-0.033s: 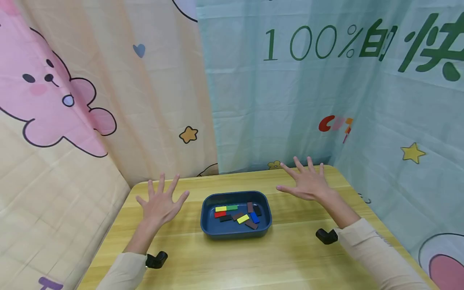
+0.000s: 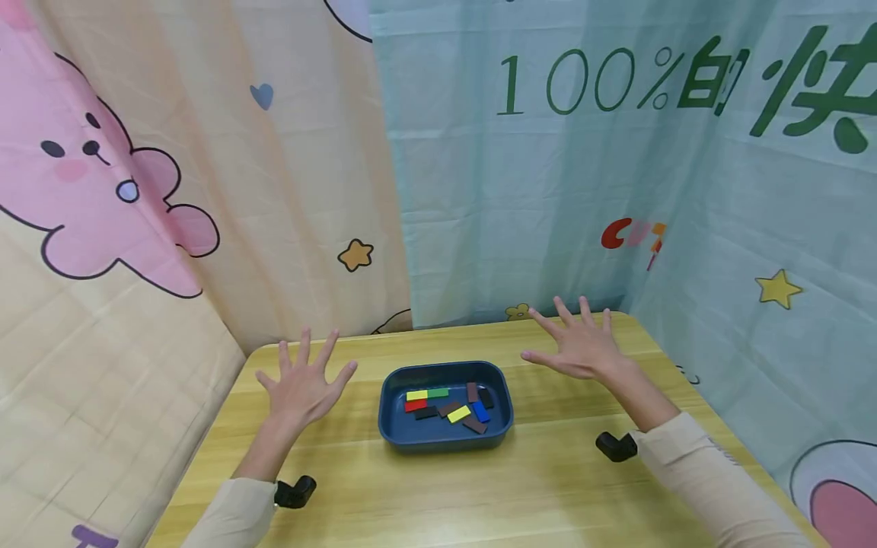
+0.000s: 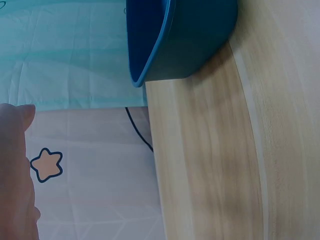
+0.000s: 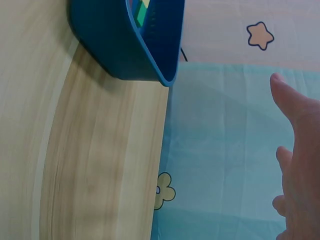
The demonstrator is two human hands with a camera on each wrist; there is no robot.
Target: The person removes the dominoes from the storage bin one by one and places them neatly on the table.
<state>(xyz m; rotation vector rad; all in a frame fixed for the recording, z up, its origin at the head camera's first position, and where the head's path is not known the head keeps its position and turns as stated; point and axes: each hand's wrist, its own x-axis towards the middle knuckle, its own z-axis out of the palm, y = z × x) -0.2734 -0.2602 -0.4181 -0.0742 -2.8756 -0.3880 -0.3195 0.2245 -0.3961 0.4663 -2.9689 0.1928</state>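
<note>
On my remote feed, the person's left hand [image 2: 299, 392] and right hand [image 2: 582, 346] are both spread wide, fingers splayed, holding nothing, one out to each side of a dark blue bin [image 2: 445, 447] and apart from it. I log the bin on the wooden table [image 2: 411, 502], small blocks [image 2: 459, 414] in yellow, green, red, black, brown and blue lying inside, printed cloth [image 2: 473, 190] hanging behind.

My fingers [image 2: 326, 352] could slide over the worktop [image 2: 438, 495] on either side of the box [image 2: 418, 435], but its raised walls [image 3: 210, 45] block a level reach inward; from above, I'd meet only the blocks [image 2: 459, 414]. Behind the box, the curtain [image 2: 473, 251] stops me.
</note>
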